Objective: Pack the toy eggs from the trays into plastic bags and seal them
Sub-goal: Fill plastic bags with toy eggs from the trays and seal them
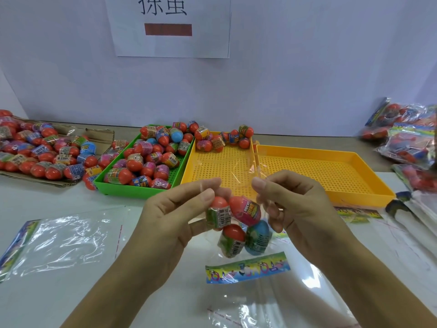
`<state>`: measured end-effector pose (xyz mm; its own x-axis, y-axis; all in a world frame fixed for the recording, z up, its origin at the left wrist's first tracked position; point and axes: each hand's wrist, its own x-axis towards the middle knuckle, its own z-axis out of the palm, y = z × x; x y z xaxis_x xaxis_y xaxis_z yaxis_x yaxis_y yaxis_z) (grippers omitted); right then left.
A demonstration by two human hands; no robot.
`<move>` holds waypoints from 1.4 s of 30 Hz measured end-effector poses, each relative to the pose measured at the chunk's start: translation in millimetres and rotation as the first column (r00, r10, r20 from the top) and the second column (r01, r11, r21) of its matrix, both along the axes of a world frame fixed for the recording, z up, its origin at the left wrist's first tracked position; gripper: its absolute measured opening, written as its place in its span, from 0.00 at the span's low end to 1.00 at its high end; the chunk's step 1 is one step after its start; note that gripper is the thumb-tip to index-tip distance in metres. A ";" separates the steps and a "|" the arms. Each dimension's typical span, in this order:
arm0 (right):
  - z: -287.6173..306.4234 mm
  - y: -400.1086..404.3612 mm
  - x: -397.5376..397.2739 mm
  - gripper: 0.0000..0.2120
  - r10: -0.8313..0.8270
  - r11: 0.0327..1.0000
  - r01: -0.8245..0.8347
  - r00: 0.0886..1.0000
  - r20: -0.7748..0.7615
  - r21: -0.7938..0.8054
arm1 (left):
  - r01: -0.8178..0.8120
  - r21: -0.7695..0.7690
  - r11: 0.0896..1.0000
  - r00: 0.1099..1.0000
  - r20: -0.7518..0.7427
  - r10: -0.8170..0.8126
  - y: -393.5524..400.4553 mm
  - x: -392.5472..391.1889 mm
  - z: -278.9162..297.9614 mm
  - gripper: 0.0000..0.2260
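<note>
The left hand (179,209) and the right hand (290,204) each pinch the top edge of a clear plastic bag (238,176) raised over the white table (71,292), and four toy eggs (238,223) hang inside it between the palms. Just under the bag lies a printed paper strip (248,268) on another clear bag, with an empty flat bag (61,237) near the left table edge. Behind the hands stand a green tray (142,190) heaped with eggs, a yellow tray (220,166) with eggs only at its far edge and a bare yellow tray (331,171), while sealed bags (409,138) crowd the right edge.
</note>
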<state>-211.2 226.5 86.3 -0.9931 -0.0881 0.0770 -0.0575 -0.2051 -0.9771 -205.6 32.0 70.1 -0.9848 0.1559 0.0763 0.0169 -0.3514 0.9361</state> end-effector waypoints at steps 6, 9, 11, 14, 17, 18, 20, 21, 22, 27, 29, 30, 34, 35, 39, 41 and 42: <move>-0.6 1.1 -0.3 0.10 0.028 0.998 -0.028 1.000 -0.004 0.064 | -0.008 0.014 1.000 0.999 0.052 0.007 0.2 0.0 2.5 0.12; -1.2 1.5 0.1 0.11 0.093 0.987 -0.089 0.995 -0.021 0.134 | -0.015 0.011 1.000 0.998 0.057 0.014 -0.7 -0.8 2.6 0.11; -1.5 1.0 0.6 0.12 0.117 0.978 -0.112 0.993 -0.022 0.178 | -0.014 0.005 1.000 0.998 0.063 0.013 -0.9 -0.7 1.8 0.11; -3.2 0.0 0.0 0.12 0.097 0.984 -0.093 0.995 -0.018 0.154 | -0.016 -0.033 0.999 0.999 0.049 0.018 0.1 0.0 0.8 0.13; -4.1 -0.3 -0.4 0.14 0.086 0.987 -0.083 0.996 -0.016 0.139 | -0.014 -0.068 0.998 1.000 0.024 0.015 0.0 0.6 1.0 0.19; -4.1 -0.3 -0.3 0.14 0.088 0.987 -0.084 0.996 -0.017 0.137 | -0.015 -0.069 0.998 1.000 0.023 0.016 -0.1 0.7 1.1 0.19; -3.8 -0.3 -0.1 0.15 0.093 0.987 -0.089 0.996 -0.019 0.135 | -0.029 -0.073 0.997 0.999 0.020 0.031 -0.1 1.2 1.1 0.18; -3.7 -0.5 0.1 0.15 0.094 0.987 -0.091 0.995 -0.020 0.134 | -0.037 -0.073 0.997 0.999 0.022 0.039 0.2 1.4 1.1 0.17; -3.8 -0.7 0.2 0.16 0.096 0.987 -0.093 0.995 -0.021 0.129 | -0.043 -0.068 0.997 0.999 0.026 0.044 0.3 1.4 1.0 0.16; -3.3 -0.6 1.1 0.13 0.123 0.988 -0.119 0.992 -0.036 0.096 | 0.009 0.005 1.000 0.996 0.093 -0.010 -3.1 -0.5 1.5 0.09; -3.1 -0.9 1.5 0.11 0.134 0.986 -0.129 0.990 -0.042 0.103 | 0.057 0.065 0.996 0.989 0.135 -0.065 -4.7 -0.5 2.3 0.11; -3.4 -1.1 1.4 0.12 0.134 0.986 -0.129 0.990 -0.043 0.105 | 0.079 0.083 0.993 0.985 0.149 -0.090 -5.2 -0.4 2.2 0.13; -5.6 -1.6 0.4 0.11 0.144 0.984 -0.137 0.988 -0.048 0.114 | 0.077 0.085 0.993 0.985 0.151 -0.089 -5.4 -0.6 2.0 0.05; -5.5 -1.8 1.1 0.10 0.154 0.982 -0.146 0.987 -0.057 0.118 | 0.061 0.080 0.995 0.987 0.145 -0.072 -5.3 -0.8 1.4 0.04; -4.7 -2.7 3.3 0.11 0.183 0.967 -0.166 0.980 -0.076 0.192 | 0.052 0.027 0.998 0.990 0.131 -0.055 -4.6 -0.2 2.1 0.08; -5.2 -2.4 3.3 0.09 0.192 0.961 -0.169 0.977 -0.088 0.217 | 0.054 0.030 0.998 0.989 0.136 -0.058 -4.3 0.2 1.9 0.06; -5.3 -1.9 3.1 0.09 0.191 0.963 -0.169 0.977 -0.092 0.208 | 0.054 0.038 0.998 0.988 0.140 -0.059 -4.2 0.2 1.9 0.07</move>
